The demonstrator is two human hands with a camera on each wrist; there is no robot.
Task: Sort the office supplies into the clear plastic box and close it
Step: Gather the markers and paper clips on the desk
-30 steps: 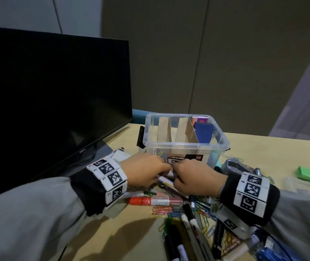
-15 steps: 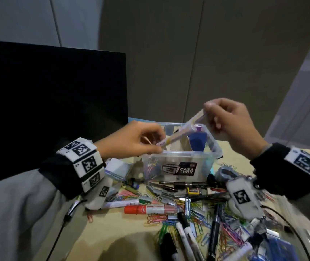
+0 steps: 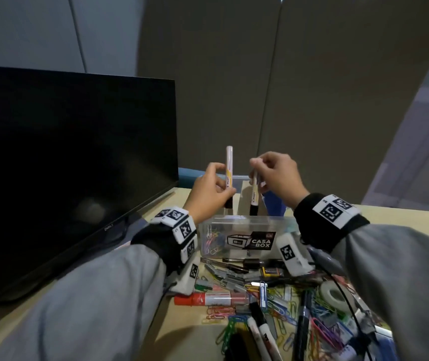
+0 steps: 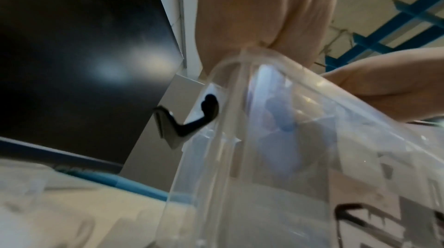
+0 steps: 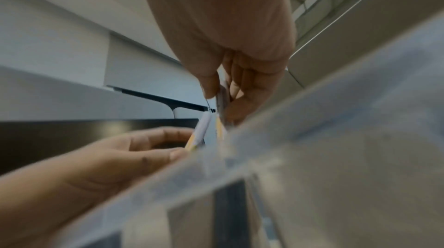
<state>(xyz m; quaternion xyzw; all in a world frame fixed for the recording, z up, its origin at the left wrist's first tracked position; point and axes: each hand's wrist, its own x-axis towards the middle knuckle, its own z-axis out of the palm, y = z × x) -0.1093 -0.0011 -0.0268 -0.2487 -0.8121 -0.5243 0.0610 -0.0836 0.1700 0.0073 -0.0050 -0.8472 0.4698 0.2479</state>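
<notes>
The clear plastic box (image 3: 236, 225) with a CASA BOX label stands open in the middle of the desk, with cardboard dividers and a blue item inside. My left hand (image 3: 209, 190) grips a white marker (image 3: 229, 165) with a yellow band, held upright over the box's left side. Beside it my right hand (image 3: 275, 178) pinches a second white marker (image 3: 254, 196) by its top end, black tip pointing down into the box. The right wrist view shows both markers (image 5: 201, 132) above the blurred box rim (image 5: 288, 130). Several colored paper clips lie in the box's front left corner (image 3: 212, 242).
A black monitor (image 3: 65, 165) stands at the left. In front of the box lies a pile of supplies: a red marker (image 3: 208, 299), black and white markers (image 3: 260, 332), binder clips, loose colored paper clips (image 3: 286, 308) and a tape roll (image 3: 334, 295).
Both hands rose from the pile with one long item held between them. Now each hand holds its own marker upright over the box.
</notes>
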